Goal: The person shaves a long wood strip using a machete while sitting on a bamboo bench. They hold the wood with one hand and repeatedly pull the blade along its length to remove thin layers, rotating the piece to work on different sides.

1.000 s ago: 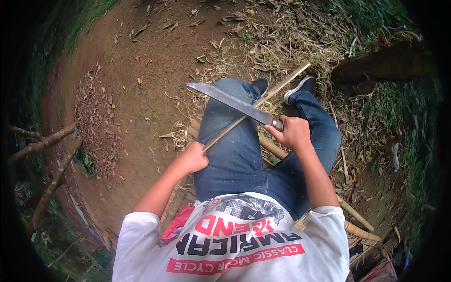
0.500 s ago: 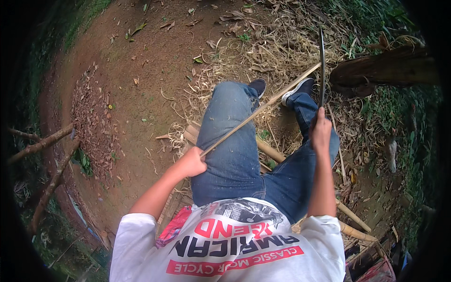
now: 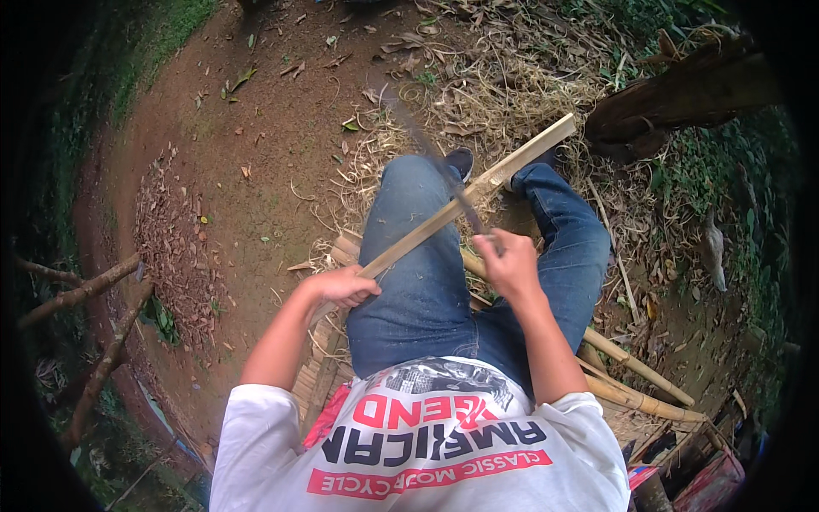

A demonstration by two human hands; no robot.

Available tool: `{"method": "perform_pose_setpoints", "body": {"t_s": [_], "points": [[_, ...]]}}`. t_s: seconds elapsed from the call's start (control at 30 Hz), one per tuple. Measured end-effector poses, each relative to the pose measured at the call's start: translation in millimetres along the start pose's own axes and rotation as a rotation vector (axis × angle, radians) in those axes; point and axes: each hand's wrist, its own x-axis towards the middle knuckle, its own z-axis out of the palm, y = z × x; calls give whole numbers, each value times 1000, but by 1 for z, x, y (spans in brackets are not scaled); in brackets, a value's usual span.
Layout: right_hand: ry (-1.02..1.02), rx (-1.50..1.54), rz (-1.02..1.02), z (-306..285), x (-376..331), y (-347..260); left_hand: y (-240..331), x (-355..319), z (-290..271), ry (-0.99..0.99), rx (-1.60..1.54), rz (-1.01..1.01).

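Note:
A long, pale bamboo strip (image 3: 422, 229) runs slantwise over my jeans, from beside my left thigh up to the far right. Its near end is in my left hand (image 3: 339, 287), which is closed round it. My right hand (image 3: 510, 260) grips the handle of a long-bladed knife (image 3: 432, 156). That dark blade, smeared by motion, crosses over the strip above my knees and points to the far left. I cannot tell whether the blade touches the strip.
Thin curled shavings (image 3: 478, 94) cover the ground beyond my feet. A thick trunk (image 3: 674, 102) lies at the far right. Bamboo poles (image 3: 640, 397) stick out by my right hip, and branches (image 3: 107, 333) stand at the left. Bare brown soil (image 3: 256, 171) spreads at far left.
The knife has swung from upright at the strip's far end to leaning left across its middle. My right hand has come nearer and leftward. The strip has turned, showing a broader face.

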Motion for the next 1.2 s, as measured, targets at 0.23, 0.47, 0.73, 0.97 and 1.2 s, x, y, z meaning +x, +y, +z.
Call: {"method": "perform_pose_setpoints", "body": {"t_s": [0.23, 0.47, 0.73, 0.97, 1.2], "points": [[-119, -598, -284, -5, 26, -19, -24, -8, 0, 19, -86, 106], [-8, -583, -145, -19, 29, -20, -23, 0, -1, -20, -91, 52], [51, -583, -197, -26, 41, 13, -29, -9, -2, -34, -35, 84], [2, -552, -236, -5, 26, -20, -14, 0, 2, -38, 9, 93], [-14, -738, -247, -44, 59, 16, -17, -7, 3, 11, 35, 100]]}}
